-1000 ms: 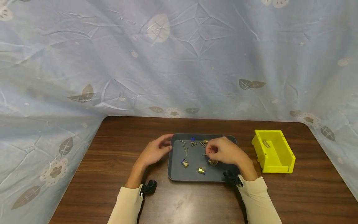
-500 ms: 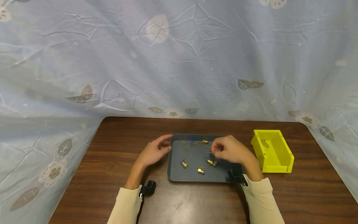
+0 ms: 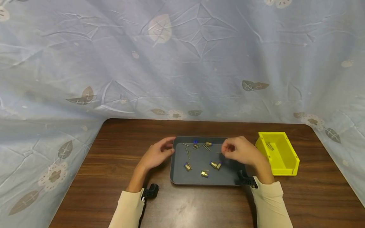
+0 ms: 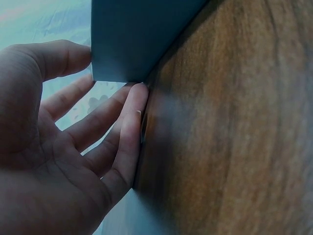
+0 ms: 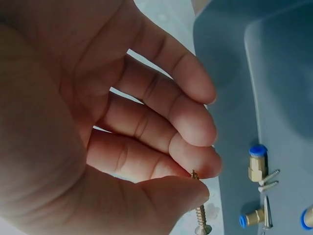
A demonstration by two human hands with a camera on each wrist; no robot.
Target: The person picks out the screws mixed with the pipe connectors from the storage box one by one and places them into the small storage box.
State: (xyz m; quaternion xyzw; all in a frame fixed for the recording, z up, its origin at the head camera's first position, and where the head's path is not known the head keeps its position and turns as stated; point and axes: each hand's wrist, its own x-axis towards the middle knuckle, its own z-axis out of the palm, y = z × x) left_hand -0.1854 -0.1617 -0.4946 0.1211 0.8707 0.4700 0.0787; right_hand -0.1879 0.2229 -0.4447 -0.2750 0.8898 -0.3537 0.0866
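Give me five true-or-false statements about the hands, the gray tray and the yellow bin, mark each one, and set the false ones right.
1. The right hand pinches a single screw. True.
2. The left hand is inside the yellow bin. False: it is at the left edge of the gray tray.
3. Several loose screws lie in the yellow bin. True.
4. The brass fittings are in the yellow bin. False: they lie in the gray tray.
5. The yellow bin stands to the right of the gray tray, as the person sees it. True.
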